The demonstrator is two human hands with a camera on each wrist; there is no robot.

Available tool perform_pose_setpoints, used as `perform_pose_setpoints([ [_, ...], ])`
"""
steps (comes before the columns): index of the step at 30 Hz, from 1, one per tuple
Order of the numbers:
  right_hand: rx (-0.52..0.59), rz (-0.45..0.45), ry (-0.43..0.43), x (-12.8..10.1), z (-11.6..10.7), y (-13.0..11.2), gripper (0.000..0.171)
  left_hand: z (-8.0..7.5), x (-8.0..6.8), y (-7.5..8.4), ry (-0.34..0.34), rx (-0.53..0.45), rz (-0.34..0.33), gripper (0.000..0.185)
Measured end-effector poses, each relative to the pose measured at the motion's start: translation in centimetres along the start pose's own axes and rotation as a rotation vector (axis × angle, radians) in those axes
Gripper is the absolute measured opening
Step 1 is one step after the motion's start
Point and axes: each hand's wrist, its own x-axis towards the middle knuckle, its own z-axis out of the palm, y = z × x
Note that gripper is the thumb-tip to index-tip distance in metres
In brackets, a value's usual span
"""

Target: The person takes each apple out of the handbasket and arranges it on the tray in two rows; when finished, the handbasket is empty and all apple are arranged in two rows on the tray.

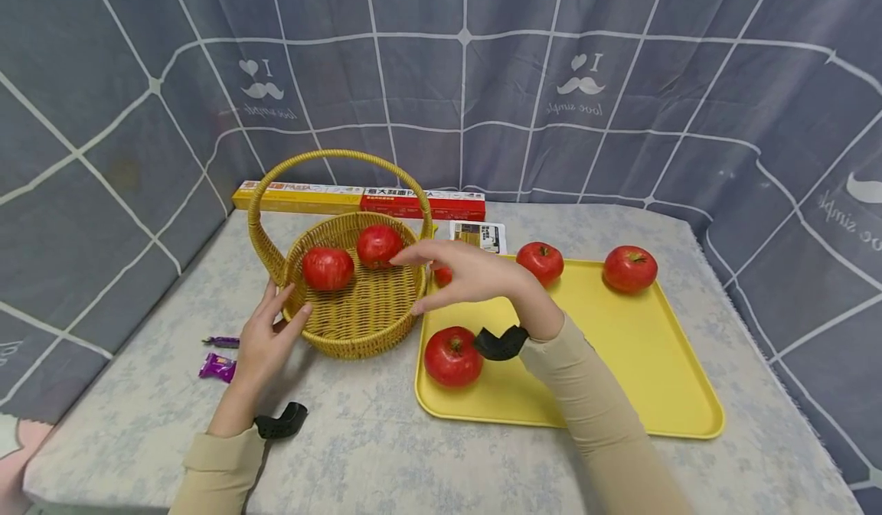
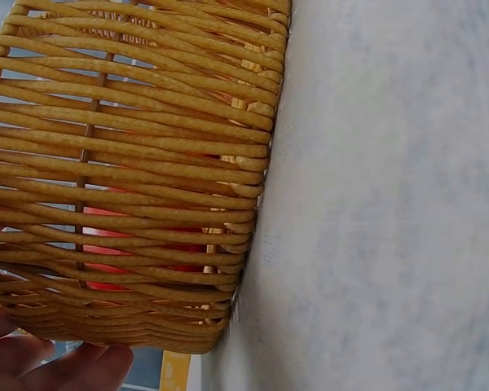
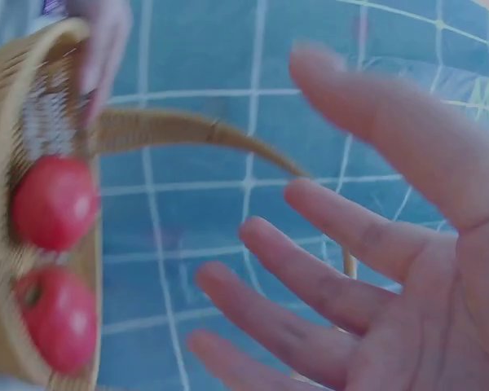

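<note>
sleeves (image 1: 592, 392): beige, long | wrist mounts (image 1: 501, 343): black | hands: bare

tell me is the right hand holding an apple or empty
Empty: the right hand is open above the basket rim, fingers spread, nothing in it.

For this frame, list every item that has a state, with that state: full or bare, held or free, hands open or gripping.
Basket: upright, holds two apples, handle up.
Apples in basket: loose, side by side.
Tray: flat on the table, carries three clear apples; a fourth red thing is mostly hidden by the right hand.
Left hand: fingers straight, against the basket's rim.
Right hand: open, holding nothing, over the basket's edge.
Candies: wrapped, lying left of the basket.
</note>
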Motion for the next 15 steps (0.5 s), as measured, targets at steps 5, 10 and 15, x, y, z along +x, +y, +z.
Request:
perform_pose_setpoints([
  [5,0.153,-0.013,0.128,4.4,0.4,-1.1,0.058,0.0,0.0,-0.1,0.005,0.007,-0.001,0.062],
  [10,0.315,0.029,0.267,8.2,1.9,-0.3,0.057,0.2,0.0,-0.2,0.009,-0.003,0.004,0.062],
  [15,0.386,0.096,0.436,10.6,3.9,1.9,0.051,0.1,0.0,-0.2,0.015,-0.006,0.015,0.062],
])
